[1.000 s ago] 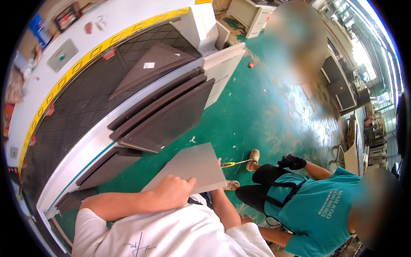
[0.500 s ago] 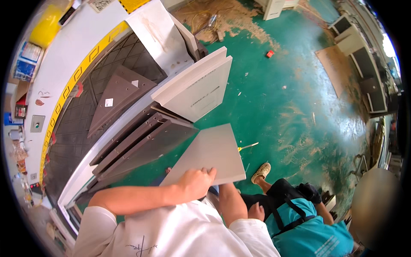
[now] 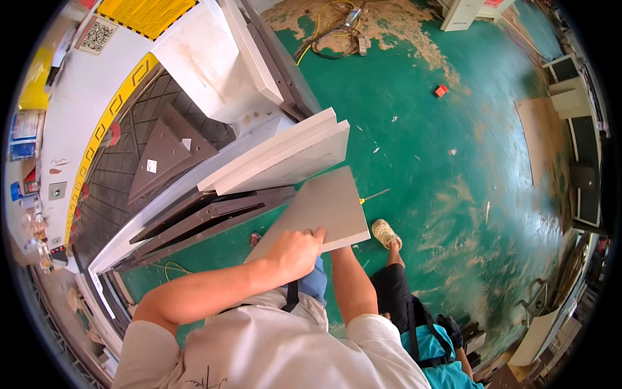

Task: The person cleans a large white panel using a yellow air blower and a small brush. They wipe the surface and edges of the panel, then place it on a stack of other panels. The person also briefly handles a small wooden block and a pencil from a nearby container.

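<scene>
A flat grey board (image 3: 317, 201), shaped like a tapered panel, is held tilted in front of my body. My left hand (image 3: 297, 253) is closed on its near edge, fingers bent around it. My right forearm (image 3: 350, 282) reaches up under the board's near right corner, and the board hides that hand. Just beyond, pale panels (image 3: 285, 155) lean against the side of a machine bed. Below them, darker brown panels (image 3: 223, 214) with holes along their edges lean on the same side.
On the machine's dark bed lie brown triangular panels (image 3: 170, 152). At my right is a co-worker in a teal top (image 3: 427, 350) and a light clog (image 3: 387, 233). A screwdriver (image 3: 372, 196), a small red box (image 3: 442, 91), cables (image 3: 334, 32) and sawdust lie on the green floor (image 3: 414, 155).
The view has shifted, and the board with my hands sits slightly higher in it. The co-worker now shows lower and less fully. My left hand keeps its hold on the board.
</scene>
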A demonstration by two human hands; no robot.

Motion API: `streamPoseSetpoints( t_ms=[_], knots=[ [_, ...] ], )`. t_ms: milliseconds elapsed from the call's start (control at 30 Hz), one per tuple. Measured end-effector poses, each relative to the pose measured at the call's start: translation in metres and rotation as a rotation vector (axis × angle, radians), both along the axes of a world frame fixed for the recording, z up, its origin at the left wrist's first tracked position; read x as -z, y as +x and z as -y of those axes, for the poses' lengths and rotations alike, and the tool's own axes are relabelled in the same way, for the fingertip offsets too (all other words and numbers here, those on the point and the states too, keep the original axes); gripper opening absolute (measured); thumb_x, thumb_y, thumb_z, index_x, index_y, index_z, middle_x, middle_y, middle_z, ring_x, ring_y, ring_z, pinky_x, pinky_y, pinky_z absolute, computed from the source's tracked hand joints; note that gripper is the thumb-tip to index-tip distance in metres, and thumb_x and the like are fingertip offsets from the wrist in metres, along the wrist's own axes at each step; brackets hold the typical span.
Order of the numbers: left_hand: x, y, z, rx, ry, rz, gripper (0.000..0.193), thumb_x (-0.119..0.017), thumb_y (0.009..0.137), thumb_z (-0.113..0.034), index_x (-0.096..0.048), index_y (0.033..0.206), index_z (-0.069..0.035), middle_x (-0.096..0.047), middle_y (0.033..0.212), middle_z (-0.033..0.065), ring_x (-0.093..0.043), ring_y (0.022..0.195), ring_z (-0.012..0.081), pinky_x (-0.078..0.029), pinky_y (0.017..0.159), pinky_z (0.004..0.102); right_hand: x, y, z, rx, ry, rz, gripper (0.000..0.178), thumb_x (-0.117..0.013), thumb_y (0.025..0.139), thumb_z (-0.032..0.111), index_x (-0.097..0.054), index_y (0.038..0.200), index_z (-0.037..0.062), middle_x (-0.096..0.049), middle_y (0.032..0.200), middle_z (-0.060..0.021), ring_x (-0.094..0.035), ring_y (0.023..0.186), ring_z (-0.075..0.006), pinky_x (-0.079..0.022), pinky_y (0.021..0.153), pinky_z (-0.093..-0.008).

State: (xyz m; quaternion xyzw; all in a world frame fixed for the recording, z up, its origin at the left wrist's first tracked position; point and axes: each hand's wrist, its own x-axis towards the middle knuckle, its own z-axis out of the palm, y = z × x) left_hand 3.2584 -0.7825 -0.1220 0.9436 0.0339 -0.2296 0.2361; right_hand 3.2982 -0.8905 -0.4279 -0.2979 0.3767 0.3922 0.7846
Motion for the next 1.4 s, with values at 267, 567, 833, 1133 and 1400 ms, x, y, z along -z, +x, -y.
streamPoseSetpoints(
  t_ms=[267, 567, 833, 1133, 1400],
  knots=[
    [0.026, 0.048, -0.035, -0.109, 0.006, -0.06, 0.033, -0.061, 0.085, -0.01, -0.063, 0.115, 0.003, -0.07, 0.071, 0.0227, -0.072, 0.066, 0.0395, -0.058, 0.06, 0.0502, 0.043, 0.043, -0.043, -0.019, 0.037, -0.036, 0.057, -0.049, 0.104, 0.056, -0.059, 0.136, 0.0096, -0.066, 0.126, -0.0108, -0.064, 0.113, -0.0306, -0.053, 0.099, -0.0494],
    [0.045, 0.075, -0.057, -0.11, 0.092, -0.141, 0.032, -0.065, 0.085, -0.011, -0.065, 0.115, 0.001, -0.07, 0.073, 0.0233, -0.071, 0.07, 0.0416, -0.057, 0.065, 0.0515, 0.092, 0.05, -0.064, -0.086, 0.112, -0.036, 0.057, -0.049, 0.104, 0.054, -0.058, 0.139, 0.0095, -0.065, 0.129, -0.0112, -0.063, 0.115, -0.031, -0.052, 0.102, -0.0499],
    [0.021, 0.049, -0.06, -0.327, 0.226, 0.467, 0.034, -0.07, 0.087, -0.008, -0.067, 0.122, -0.005, -0.069, 0.127, 0.0115, -0.065, 0.115, 0.0308, -0.055, 0.096, 0.0429, 0.05, 0.063, -0.086, -0.073, 0.12, -0.155, 0.058, -0.048, 0.104, 0.062, -0.047, 0.146, 0.0229, -0.055, 0.121, -0.0059, -0.066, 0.103, -0.0346, -0.054, 0.085, -0.0534],
    [0.052, -0.034, -0.089, -0.295, 0.396, 0.399, 0.043, -0.065, 0.084, -0.004, -0.065, 0.127, 0.001, -0.037, 0.162, 0.0201, -0.038, 0.148, 0.0368, -0.031, 0.123, 0.05, -0.031, 0.02, -0.04, -0.378, 0.197, 0.135, 0.051, -0.041, 0.109, 0.029, -0.036, 0.157, 0.0153, -0.061, 0.13, -0.0121, -0.07, 0.097, -0.0293, -0.056, 0.09, -0.0474],
    [0.057, -0.048, -0.104, -0.187, 0.309, 0.456, 0.051, -0.066, 0.082, -0.005, -0.062, 0.132, 0.003, -0.029, 0.166, 0.0209, -0.032, 0.151, 0.0373, -0.027, 0.125, 0.0486, 0.034, -0.094, 0.145, -0.932, -0.679, 0.55, 0.025, -0.065, 0.095, 0.024, -0.073, 0.109, 0.0051, -0.075, 0.096, -0.0104, -0.073, 0.08, -0.0237, -0.056, 0.07, -0.0399]
  ],
)
